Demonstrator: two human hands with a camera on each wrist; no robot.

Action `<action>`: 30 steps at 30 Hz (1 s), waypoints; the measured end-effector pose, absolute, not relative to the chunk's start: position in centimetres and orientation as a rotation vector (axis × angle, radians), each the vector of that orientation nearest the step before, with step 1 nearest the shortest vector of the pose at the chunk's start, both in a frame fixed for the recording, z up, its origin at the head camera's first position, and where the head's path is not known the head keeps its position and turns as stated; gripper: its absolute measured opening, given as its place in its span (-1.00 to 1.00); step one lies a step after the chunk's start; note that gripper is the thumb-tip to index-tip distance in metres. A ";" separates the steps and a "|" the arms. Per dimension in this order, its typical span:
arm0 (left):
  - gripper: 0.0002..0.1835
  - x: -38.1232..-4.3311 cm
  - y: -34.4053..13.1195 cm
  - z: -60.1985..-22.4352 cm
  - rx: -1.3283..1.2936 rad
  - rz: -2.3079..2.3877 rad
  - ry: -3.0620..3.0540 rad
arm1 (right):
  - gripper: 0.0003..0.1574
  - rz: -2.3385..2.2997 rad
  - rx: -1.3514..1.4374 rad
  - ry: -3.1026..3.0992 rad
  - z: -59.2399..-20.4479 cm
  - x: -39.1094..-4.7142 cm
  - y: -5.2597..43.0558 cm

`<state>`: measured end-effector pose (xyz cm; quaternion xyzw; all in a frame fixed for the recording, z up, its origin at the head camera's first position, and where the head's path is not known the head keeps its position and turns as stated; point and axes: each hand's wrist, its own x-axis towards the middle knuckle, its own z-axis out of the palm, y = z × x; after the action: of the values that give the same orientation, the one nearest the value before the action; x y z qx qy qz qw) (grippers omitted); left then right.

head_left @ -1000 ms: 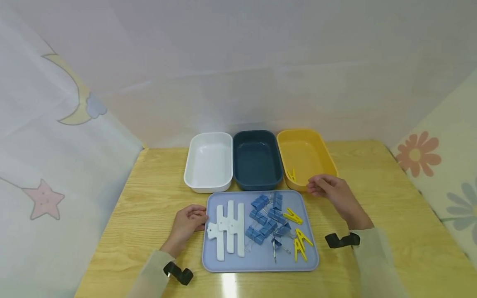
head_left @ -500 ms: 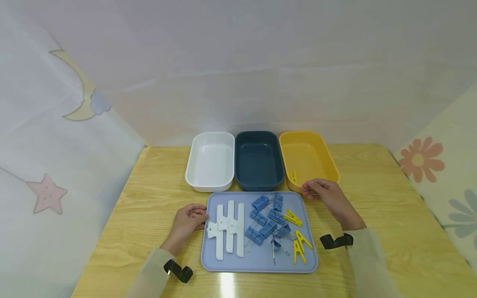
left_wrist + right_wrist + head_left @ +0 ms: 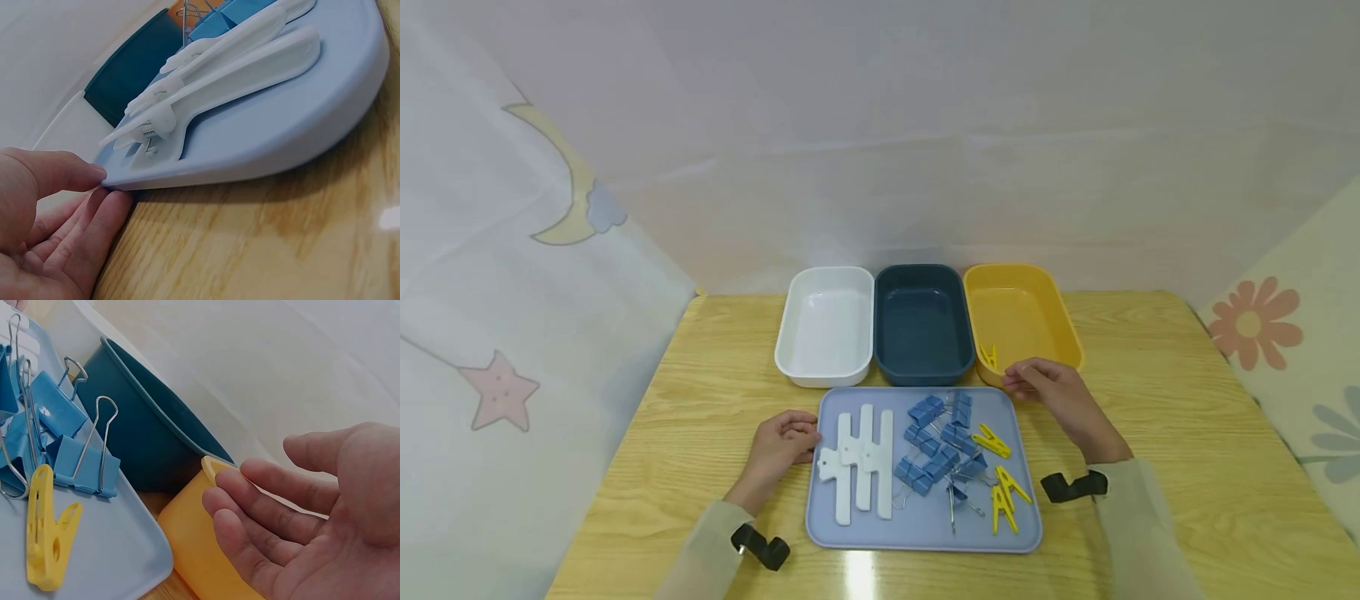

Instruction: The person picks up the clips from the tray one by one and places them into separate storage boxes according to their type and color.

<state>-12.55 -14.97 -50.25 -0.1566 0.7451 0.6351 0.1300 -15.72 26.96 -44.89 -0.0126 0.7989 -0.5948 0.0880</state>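
Observation:
My left hand (image 3: 780,452) is at the left edge of a pale blue tray (image 3: 917,533). In the left wrist view its thumb lies on the tray's rim, with the fingers below, pinching the edge. White long-handled clips (image 3: 843,492) lie on the tray's left part. Blue binder clips (image 3: 942,460) with wire handles are heaped beside them, and yellow clothespins (image 3: 990,441) lie along the right. My right hand (image 3: 1052,396) hovers at the near rim of a yellow bin (image 3: 1060,317), its fingers loosely bent and holding nothing. One yellow clothespin (image 3: 988,357) lies inside that bin.
A white bin (image 3: 823,381) and a dark blue bin (image 3: 923,377) stand beside the yellow one, in a row behind the tray. All rest on a wooden table (image 3: 700,358). A pale cloth backdrop (image 3: 880,167) rises behind.
My right hand has shifted slightly to the left along the yellow bin's near rim. My left hand stays at the tray's edge. The head view has moved a little.

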 end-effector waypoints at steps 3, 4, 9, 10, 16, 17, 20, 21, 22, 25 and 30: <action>-0.68 -12.5 -15.0 -50.3 -0.456 1.838 2.169 | -0.41 -1.757 -0.043 2.383 -45.0 -15.6 26.8; -0.68 -12.5 -15.1 -50.7 -0.455 1.844 2.171 | -0.42 -1.748 -0.047 2.387 -45.0 -15.5 26.7; -0.69 -12.6 -15.1 -50.7 -0.449 1.823 2.177 | -0.44 -1.717 -0.040 2.379 -45.2 -15.1 26.5; -0.69 -12.6 -15.2 -50.7 -0.448 1.823 2.175 | -0.44 -1.710 -0.035 2.377 -45.2 -15.0 26.5; -0.70 -12.7 -15.2 -50.7 -0.447 1.828 2.155 | -0.47 -1.717 -0.005 2.351 -45.3 -14.5 26.3; -0.70 -12.7 -15.2 -50.7 -0.447 1.827 2.155 | -0.48 -1.716 -0.001 2.353 -45.4 -14.5 26.3; -0.70 -12.8 -15.2 -50.7 -0.446 1.820 2.162 | -0.49 -1.706 0.007 2.358 -45.6 -14.4 26.2; -0.70 -12.8 -15.2 -50.7 -0.447 1.819 2.163 | -0.48 -1.692 0.005 2.366 -45.7 -14.3 26.2; -0.70 -12.8 -15.2 -50.8 -0.449 1.816 2.165 | -0.48 -1.681 0.016 2.373 -45.8 -14.3 26.2; -0.70 -12.8 -15.2 -50.9 -0.449 1.810 2.172 | -0.47 -1.635 0.025 2.393 -46.0 -14.2 26.1; -0.70 -12.7 -15.3 -50.9 -0.458 1.803 2.173 | -0.50 -1.590 0.048 2.416 -46.4 -14.1 25.9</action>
<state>-12.74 -15.31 -50.91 -0.1584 0.7522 0.6241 0.1399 -14.13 25.92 -46.38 0.0164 0.8288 -0.5454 0.1242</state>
